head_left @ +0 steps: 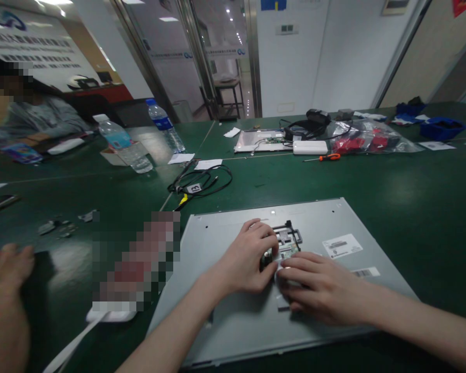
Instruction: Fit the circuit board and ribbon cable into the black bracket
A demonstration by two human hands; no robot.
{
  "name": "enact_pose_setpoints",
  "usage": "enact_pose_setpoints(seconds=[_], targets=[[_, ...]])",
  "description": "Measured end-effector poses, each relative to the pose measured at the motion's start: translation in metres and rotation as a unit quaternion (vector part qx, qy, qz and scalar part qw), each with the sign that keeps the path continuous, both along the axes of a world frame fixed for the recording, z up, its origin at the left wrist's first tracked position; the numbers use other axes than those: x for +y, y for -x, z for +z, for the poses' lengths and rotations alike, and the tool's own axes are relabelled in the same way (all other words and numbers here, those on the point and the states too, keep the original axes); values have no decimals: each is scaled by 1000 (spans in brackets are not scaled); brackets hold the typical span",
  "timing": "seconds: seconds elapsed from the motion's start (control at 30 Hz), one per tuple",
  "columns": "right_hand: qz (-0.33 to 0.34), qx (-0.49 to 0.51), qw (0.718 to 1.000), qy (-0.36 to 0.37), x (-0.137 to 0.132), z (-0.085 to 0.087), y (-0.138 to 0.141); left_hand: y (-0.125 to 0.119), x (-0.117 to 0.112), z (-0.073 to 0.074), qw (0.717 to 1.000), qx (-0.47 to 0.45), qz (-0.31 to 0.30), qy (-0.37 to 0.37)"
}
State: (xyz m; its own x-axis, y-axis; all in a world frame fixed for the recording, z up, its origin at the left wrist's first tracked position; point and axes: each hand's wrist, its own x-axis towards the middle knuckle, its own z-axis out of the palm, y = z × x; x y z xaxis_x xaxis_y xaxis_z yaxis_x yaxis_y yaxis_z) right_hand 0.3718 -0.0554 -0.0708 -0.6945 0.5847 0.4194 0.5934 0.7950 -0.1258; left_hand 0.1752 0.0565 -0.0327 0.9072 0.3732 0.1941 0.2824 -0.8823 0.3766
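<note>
A grey metal panel point(326, 223), the back of a flat screen, lies on the green table in front of me. Near its middle sits a small circuit board in a black bracket point(289, 239). My left hand point(248, 259) is curled beside the board, its fingers bent and pressed down at the board's left edge. My right hand point(318, 287) lies just below the board, fingers together and pointing left, pressing on something small that I cannot make out. The fingertips of both hands almost meet.
A black cable bundle point(200, 184) lies beyond the panel. Two water bottles point(126, 145) stand at the left. Further back are another panel point(256, 141), an orange screwdriver point(326, 157), a plastic bag of parts point(368, 137) and blue bins point(442, 127). Another person's hand point(5, 264) rests at the left edge.
</note>
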Motion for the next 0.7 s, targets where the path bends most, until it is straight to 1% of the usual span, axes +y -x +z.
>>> enact_pose_setpoints(seconds=[0.17,0.4,0.6,0.7], targets=[[9,-17,1000,8,-5,-1,7,-1,1,-3,1000,11,10,-1],[-4,-23,1000,3,-9,-4,9,-2,1,-8,1000,11,13,-1],[15,-7,999,-41,-11,-6,12,-2,2,-8,1000,7,16,2],[36,-17,999,-32,-12,-4,13,-3,2,-8,1000,2,13,3]])
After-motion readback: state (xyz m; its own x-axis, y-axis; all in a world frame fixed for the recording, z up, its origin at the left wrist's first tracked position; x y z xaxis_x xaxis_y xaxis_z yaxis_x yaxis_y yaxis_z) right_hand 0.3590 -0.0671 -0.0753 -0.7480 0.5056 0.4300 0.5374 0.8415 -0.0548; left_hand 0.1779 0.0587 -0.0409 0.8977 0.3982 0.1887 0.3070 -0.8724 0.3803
